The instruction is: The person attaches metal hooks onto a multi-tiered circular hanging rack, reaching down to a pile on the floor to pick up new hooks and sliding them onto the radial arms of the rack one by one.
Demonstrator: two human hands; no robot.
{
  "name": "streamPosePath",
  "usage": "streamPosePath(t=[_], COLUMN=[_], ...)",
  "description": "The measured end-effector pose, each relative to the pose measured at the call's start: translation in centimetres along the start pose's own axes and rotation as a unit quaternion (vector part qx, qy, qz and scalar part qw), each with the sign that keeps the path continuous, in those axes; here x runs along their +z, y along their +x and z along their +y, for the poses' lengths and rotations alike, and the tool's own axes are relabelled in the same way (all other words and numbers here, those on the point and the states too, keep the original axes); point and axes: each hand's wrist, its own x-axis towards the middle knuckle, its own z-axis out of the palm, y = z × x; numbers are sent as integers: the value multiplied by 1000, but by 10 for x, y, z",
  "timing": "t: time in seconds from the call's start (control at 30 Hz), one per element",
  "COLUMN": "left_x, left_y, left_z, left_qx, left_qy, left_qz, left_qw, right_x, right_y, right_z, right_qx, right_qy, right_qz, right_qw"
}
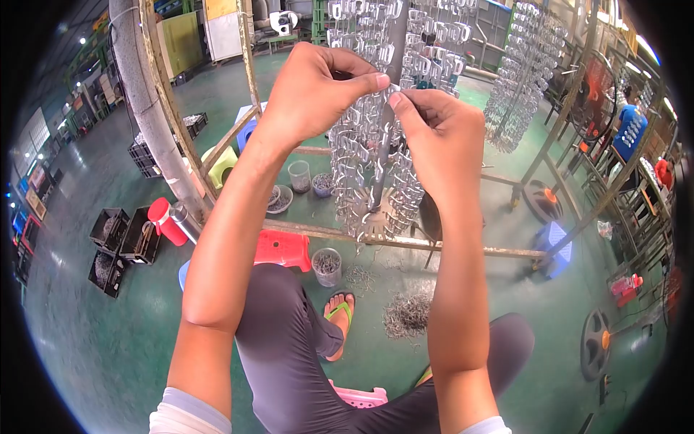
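Both my arms reach forward and up to a hanging rack of shiny metal pieces [361,145], strung in dense columns around a grey pole [390,94]. My left hand [318,87] pinches thumb against forefinger at the pole; what lies in the pinch is too small to make out. Close beside it, my right hand [444,134] is also closed in a pinch, with a small shiny metal piece [394,88] at its fingertips. The two pinches almost meet. Many of the hung pieces look like small bent hooks or clips.
Below the rack stand a clear tub of metal pieces [327,267] and a red stool [282,248]. A pile of metal pieces [407,316] lies on the green floor. A wooden frame bar [434,244] crosses in front of my knees. Black crates [110,230] and a red flask [166,220] are at left.
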Motion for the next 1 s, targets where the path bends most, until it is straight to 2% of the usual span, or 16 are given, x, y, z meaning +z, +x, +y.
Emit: streamPosePath(t=[0.1,0.2,0.23,0.33,0.47,0.53,0.67,0.87,1.0], left_x=[3,4,4,5,9,12,11,14,16], left_y=[0,-1,-3,-4,-2,0,2,-1,-3], left_z=[-2,-2,2,6,3,-1,-1,2,-1], left_qx=[10,17,17,4,9,31,36,-2,14], left_qy=[6,6,12,19,-13,-26,-22,9,30], left_qz=[5,7,6,-2,5,39,70,40,34], left_qw=[1000,1000,1000,1000,1000,998,997,999,999], right_x=[-4,-6,-11,-10,-23,-29,-29,-30,-39], right_y=[2,16,24,48,63,67,75,73,54], right_z=[4,-4,-12,-17,-35,-40,-27,-26,-27], right_qx=[-30,-69,-83,-127,-68,-35,-55,-58,-3], right_qy=[-39,-24,-69,-91,-122,-129,-120,-128,-166], right_qz=[-29,31,23,14,-67,-102,-95,-88,-105], right_qw=[998,997,994,988,988,986,987,986,981])
